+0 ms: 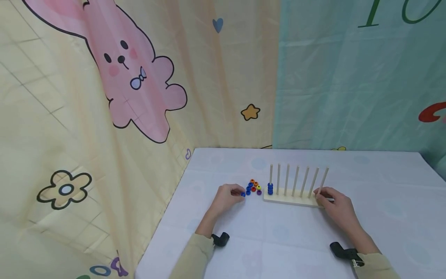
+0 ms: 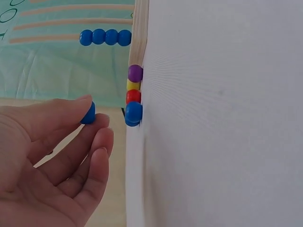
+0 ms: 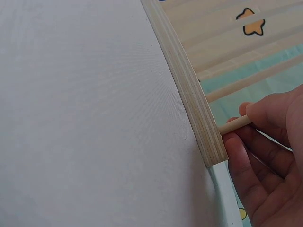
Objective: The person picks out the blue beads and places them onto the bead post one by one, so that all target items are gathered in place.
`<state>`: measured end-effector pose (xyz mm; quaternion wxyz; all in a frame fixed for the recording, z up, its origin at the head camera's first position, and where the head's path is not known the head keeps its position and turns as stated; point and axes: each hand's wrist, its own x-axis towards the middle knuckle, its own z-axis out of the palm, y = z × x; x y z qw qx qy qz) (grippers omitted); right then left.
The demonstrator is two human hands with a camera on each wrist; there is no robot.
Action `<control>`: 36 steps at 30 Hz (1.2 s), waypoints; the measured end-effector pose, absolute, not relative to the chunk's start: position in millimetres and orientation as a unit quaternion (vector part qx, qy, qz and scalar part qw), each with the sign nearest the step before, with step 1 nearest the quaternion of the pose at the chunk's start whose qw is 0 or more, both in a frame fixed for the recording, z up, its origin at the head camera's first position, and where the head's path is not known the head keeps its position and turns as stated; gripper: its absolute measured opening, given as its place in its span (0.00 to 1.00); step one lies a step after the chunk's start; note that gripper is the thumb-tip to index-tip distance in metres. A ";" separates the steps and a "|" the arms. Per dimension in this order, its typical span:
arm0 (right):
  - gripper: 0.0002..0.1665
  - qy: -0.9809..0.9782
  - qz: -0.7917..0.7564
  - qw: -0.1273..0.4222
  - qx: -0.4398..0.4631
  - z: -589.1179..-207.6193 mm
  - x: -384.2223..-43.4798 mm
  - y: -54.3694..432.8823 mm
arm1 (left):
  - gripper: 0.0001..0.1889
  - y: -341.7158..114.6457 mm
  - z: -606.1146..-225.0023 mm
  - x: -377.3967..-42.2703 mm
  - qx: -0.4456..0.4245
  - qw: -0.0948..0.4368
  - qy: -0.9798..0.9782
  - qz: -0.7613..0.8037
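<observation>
The step in hand seems to be the threading of blue beads: the left hand (image 1: 225, 198) pinches one blue bead (image 2: 89, 115) between thumb and forefinger, lifted above the bench (image 1: 271, 236), beside the loose beads (image 1: 253, 189). The next move probably calls for raising it over the leftmost peg (image 1: 271, 172), which carries four blue ones, hole aligned. The right hand (image 1: 336, 203) grips the rack's rightmost peg (image 1: 325, 176) low, steadying the rack (image 1: 289, 200); its other fingers are bent.
</observation>
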<state>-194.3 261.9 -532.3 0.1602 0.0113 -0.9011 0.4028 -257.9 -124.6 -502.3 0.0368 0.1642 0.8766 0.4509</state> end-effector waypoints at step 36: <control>0.13 -0.902 0.400 0.165 0.011 -530.8 -194.2 260.5 | 0.11 -101.0 -454.7 -257.2 0.145 -0.029 0.828 0.540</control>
